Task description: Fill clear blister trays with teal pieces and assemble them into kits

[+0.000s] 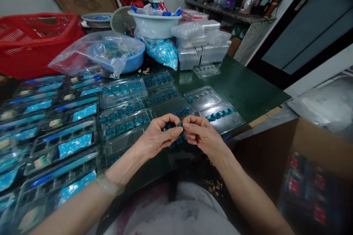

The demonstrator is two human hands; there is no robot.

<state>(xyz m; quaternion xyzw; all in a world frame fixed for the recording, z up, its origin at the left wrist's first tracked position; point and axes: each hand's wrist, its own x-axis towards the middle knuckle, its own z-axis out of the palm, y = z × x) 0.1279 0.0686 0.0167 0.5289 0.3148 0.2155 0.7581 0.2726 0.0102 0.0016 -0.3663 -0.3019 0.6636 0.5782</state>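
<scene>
My left hand (157, 137) and my right hand (200, 134) meet over the near edge of the dark green table (242, 88). Both are closed in a pinch around small teal pieces (179, 124) held between the fingertips. My left hand also cups a few dark pieces. Just beyond my fingers lie clear plastic blister trays (223, 116), some partly filled with rows of teal pieces. One more tray (202, 97) holds only a single piece or two.
Filled, closed blister packs (66, 143) with blue labels are stacked at the left. A red basket (33, 42), a blue basin (129, 58) under a clear bag, a white bowl (156, 24) and stacks of empty trays (201, 49) stand at the back. A cardboard box (311, 176) sits at the right.
</scene>
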